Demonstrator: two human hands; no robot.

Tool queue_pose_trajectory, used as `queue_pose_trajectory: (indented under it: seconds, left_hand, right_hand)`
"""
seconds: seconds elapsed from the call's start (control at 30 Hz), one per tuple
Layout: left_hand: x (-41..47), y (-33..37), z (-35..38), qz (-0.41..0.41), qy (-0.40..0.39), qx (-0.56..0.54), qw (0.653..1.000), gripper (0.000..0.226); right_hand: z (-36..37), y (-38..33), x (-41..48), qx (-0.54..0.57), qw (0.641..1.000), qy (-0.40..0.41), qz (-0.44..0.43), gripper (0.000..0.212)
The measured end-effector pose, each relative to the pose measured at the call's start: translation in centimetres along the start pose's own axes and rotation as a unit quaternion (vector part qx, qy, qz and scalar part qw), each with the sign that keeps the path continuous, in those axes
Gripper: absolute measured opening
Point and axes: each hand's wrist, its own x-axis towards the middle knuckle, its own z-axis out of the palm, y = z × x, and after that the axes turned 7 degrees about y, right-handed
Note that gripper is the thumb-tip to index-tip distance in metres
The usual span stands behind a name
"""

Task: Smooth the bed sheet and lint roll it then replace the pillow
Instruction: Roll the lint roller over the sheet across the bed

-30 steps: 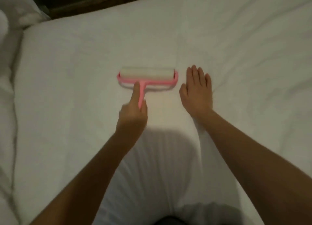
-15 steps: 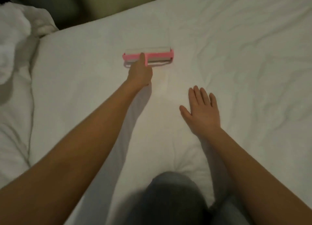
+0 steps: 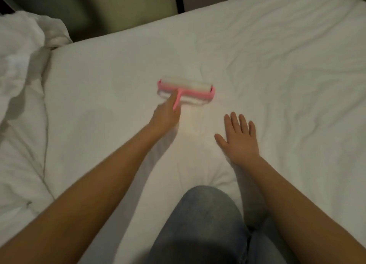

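Observation:
A pink lint roller [image 3: 187, 92] with a white roll lies on the white bed sheet [image 3: 277, 69] near the middle of the bed. My left hand [image 3: 165, 115] grips its pink handle from below, index finger stretched along the stem. My right hand [image 3: 238, 138] lies flat on the sheet to the right of the roller, fingers straight and slightly spread. The sheet shows shallow wrinkles on its right half. The roller is blurred by motion.
A bunched white duvet or pillow [image 3: 21, 69] is piled at the left edge of the bed. My knee in blue jeans [image 3: 204, 222] presses into the mattress at the bottom centre. A dark gap and wall [image 3: 111, 10] lie past the bed's far edge.
The left hand pushed the roller away across the sheet, then drew it back toward me. The right hand stayed flat on the sheet. My knee has come into view.

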Motion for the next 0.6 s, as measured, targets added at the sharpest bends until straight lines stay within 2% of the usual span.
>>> queue_pose_trajectory:
  seconds: [0.1, 0.2, 0.37, 0.47, 0.6]
  left_hand:
    - [2.7, 3.7, 1.1, -0.013, -0.014, -0.085, 0.996, 0.059]
    - [-3.5, 2.7, 1.5, 0.013, -0.037, -0.076, 0.996, 0.06]
    - [-16.0, -3.5, -2.3, 0.028, -0.094, -0.038, 0.994, 0.068]
    - [-13.7, -3.2, -1.8, 0.063, -0.086, -0.028, 0.994, 0.066]
    - [-3.9, 1.0, 1.0, 0.085, -0.05, -0.041, 0.994, 0.06]
  right_hand:
    - [0.0, 0.0, -1.6, 0.005, 1.0, -0.017, -0.001, 0.067]
    - [-0.3, 0.1, -1.2, 0.019, 0.999, -0.029, 0.002, 0.071]
    - [-0.8, 1.1, -0.3, 0.031, 0.996, -0.065, 0.047, 0.12]
    - [-1.2, 2.0, -0.6, 0.013, 0.996, -0.076, 0.051, 0.124]
    - [-1.8, 3.4, -1.2, 0.005, 0.991, -0.098, 0.094, 0.126]
